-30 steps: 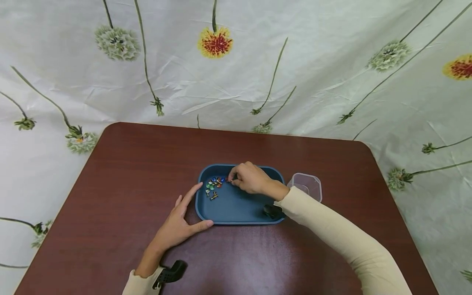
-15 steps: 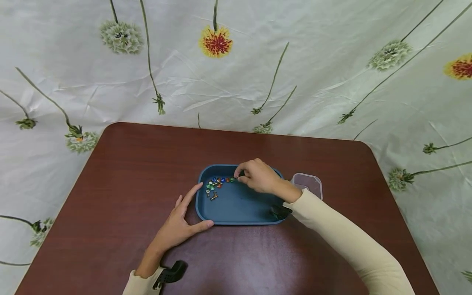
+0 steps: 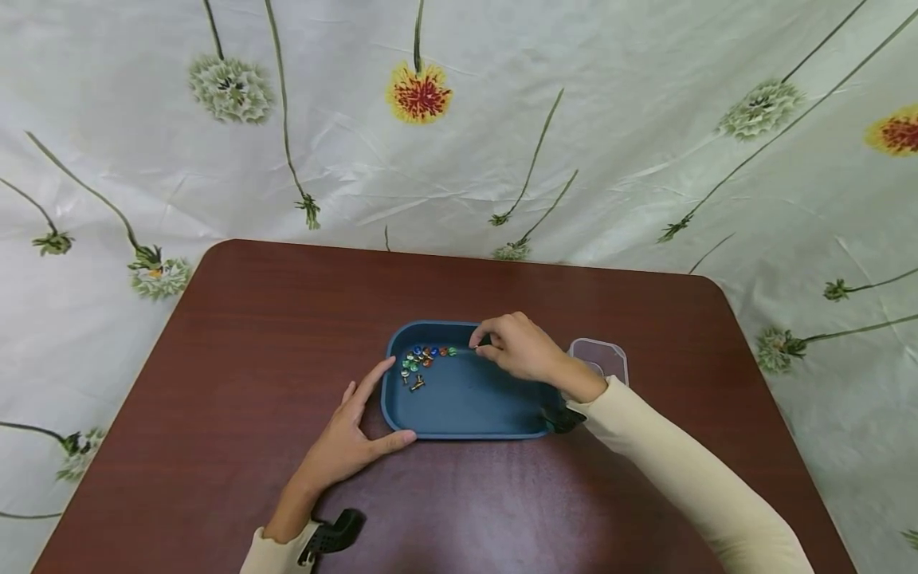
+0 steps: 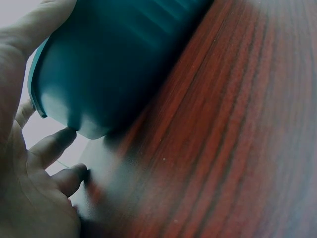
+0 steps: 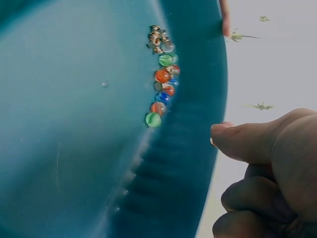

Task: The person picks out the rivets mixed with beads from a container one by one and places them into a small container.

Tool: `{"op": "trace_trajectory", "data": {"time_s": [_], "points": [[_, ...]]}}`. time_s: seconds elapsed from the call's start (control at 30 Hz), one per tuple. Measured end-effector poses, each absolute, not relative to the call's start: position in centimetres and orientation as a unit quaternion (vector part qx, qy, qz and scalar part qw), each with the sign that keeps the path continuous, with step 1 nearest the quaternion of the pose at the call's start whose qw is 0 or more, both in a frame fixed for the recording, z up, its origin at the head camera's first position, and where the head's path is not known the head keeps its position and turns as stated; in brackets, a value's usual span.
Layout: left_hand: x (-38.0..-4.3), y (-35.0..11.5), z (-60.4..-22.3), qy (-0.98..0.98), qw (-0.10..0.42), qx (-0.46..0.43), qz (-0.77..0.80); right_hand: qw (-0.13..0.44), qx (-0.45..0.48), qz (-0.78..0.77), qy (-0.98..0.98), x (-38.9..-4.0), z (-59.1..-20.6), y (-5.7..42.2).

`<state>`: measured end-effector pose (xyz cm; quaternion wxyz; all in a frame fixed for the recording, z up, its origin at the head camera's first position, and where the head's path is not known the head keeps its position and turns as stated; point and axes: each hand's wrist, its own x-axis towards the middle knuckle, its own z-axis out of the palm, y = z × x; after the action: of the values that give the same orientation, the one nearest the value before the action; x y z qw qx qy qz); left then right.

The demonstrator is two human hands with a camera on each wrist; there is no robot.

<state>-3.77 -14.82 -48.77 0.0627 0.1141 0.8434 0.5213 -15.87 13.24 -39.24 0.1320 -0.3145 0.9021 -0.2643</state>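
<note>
A blue tray (image 3: 473, 437) lies on the table, glass marbles (image 3: 428, 355) lined up along its far left wall. Beside them are several small gold-coloured metal pieces (image 3: 417, 383) resembling screws. My left hand (image 3: 346, 438) rests spread at the tray's left end, index finger at the side rim and thumb at the front rim. Over the tray's far side, my right hand (image 3: 522, 348) pinches a tiny gold-coloured piece (image 5: 213, 142) between thumb and index finger, its other fingers curled. Most of that piece is hidden by the fingertips.
A clear plastic box (image 3: 606, 359) stands just right of the tray, partly behind the right forearm. The brown table (image 3: 287, 319) has a flower-patterned cloth (image 3: 459, 159) behind it. Black wrist cameras sit on both wrists.
My right hand has moved right along the tray's far wall, away from the marble row. A green marble at the row's end now shows. The left hand stays in place.
</note>
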Motion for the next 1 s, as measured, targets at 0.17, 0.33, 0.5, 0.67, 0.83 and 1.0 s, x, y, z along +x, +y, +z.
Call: {"op": "trace_trajectory", "data": {"time_s": [0.17, 0.33, 0.5, 0.67, 0.83, 1.0], "points": [[-4.2, -15.1, -48.7, 0.841, 0.067, 0.116, 0.524, 0.124, -0.310, -0.280, 0.900, -16.1, -39.0, 14.1], [-4.6, -15.5, -48.7, 0.840, 0.067, 0.118, 0.525, 0.120, -0.298, -0.281, 0.904, -16.3, -38.7, 15.2], [-5.0, -15.9, -48.8, 0.840, 0.068, 0.121, 0.525, 0.110, -0.288, -0.289, 0.906, -16.1, -38.6, 16.3], [-5.0, -15.8, -49.0, 0.840, 0.067, 0.122, 0.524, 0.093, -0.281, -0.302, 0.906, -15.6, -38.6, 17.8], [-5.0, -15.7, -49.0, 0.840, 0.067, 0.121, 0.524, 0.086, -0.268, -0.303, 0.910, -15.3, -38.4, 19.3], [-5.1, -15.7, -49.0, 0.841, 0.063, 0.125, 0.523, 0.086, -0.253, -0.300, 0.916, -15.1, -38.3, 20.4]]}}
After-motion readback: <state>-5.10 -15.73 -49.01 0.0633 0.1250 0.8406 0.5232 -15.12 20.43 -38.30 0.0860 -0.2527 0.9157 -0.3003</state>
